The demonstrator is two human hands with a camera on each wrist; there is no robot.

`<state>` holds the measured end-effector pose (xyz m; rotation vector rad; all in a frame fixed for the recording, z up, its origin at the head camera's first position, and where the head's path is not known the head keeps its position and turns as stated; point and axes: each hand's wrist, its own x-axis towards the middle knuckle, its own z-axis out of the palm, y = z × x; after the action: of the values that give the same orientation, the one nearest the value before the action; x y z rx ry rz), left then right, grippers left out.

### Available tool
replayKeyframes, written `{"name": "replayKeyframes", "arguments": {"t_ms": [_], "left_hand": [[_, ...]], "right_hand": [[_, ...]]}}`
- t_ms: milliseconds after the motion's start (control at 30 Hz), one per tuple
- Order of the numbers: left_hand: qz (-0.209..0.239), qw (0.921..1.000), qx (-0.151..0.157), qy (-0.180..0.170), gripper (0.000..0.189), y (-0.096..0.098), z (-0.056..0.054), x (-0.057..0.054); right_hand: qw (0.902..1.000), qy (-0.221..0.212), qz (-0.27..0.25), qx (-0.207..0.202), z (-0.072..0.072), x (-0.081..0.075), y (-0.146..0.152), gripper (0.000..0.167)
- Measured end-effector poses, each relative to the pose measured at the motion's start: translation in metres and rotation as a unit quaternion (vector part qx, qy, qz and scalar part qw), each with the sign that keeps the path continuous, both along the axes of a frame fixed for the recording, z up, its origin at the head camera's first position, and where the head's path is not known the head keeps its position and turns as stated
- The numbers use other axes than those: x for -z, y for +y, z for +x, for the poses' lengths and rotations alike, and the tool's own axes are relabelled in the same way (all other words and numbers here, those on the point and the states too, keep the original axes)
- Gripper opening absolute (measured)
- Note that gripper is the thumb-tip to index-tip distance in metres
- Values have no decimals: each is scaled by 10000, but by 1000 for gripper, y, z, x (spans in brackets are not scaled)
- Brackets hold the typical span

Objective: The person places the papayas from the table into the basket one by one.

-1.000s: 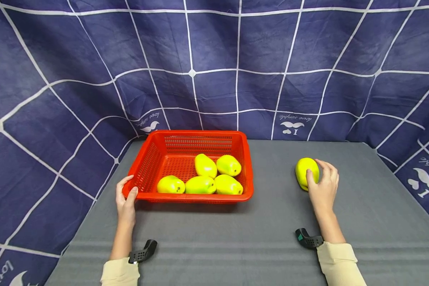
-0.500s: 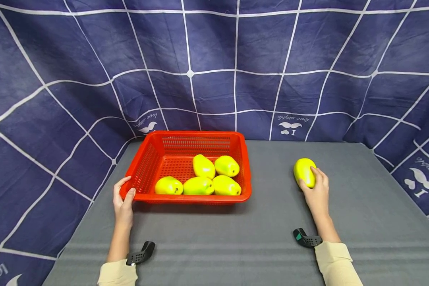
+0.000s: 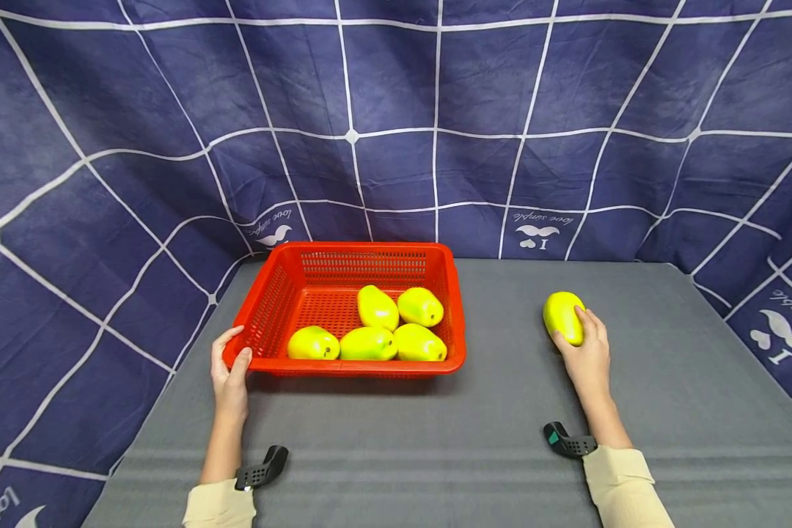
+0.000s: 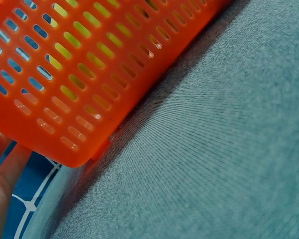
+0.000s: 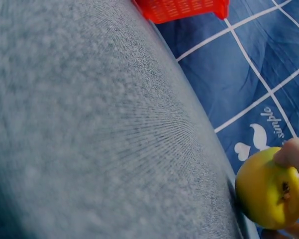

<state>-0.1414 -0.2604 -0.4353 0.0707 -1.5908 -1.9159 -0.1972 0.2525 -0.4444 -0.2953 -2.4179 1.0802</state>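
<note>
In the head view my left hand (image 3: 231, 381) grips the front left corner of a red plastic basket (image 3: 343, 366), thumb on the rim and fingers around the outside. The left wrist view shows the basket's slotted side wall (image 4: 89, 84) close up, with part of the hand (image 4: 1, 194) at its corner. My right hand (image 3: 589, 363) holds a yellow-green mango (image 3: 562, 317) by its near end, thumb on the left and fingers on the right. Seen from the right wrist, the mango (image 5: 263, 186) shows its brown stem end, close by the grey surface.
Several similar mangoes (image 3: 378, 308) lie in the basket's right half and along its front wall. A grey cloth covers the table (image 3: 488, 440). Behind and at the sides hangs a dark blue curtain (image 3: 396, 95) with white lines. The mango stands well right of the basket.
My right hand has shifted slightly left and nearer, its fingers now around the mango's near end, and the mango has turned a little. The left hand stays on the basket corner.
</note>
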Motion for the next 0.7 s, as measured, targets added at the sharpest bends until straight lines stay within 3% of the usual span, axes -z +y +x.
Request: {"name": "replayKeyframes", "arguments": {"t_ms": [200,433,700], "left_hand": [[10,10000,8,-20,35,0,1,0],[69,10000,48,22,35,0,1,0],[-28,10000,-15,-30,35,0,1,-1]], "right_hand": [[9990,427,-78,77,3,-16,-4,58],[9960,858,-255,2,13,-53,-18,56],[9867,1460,168,-695,33,-81,-52,58]]}}
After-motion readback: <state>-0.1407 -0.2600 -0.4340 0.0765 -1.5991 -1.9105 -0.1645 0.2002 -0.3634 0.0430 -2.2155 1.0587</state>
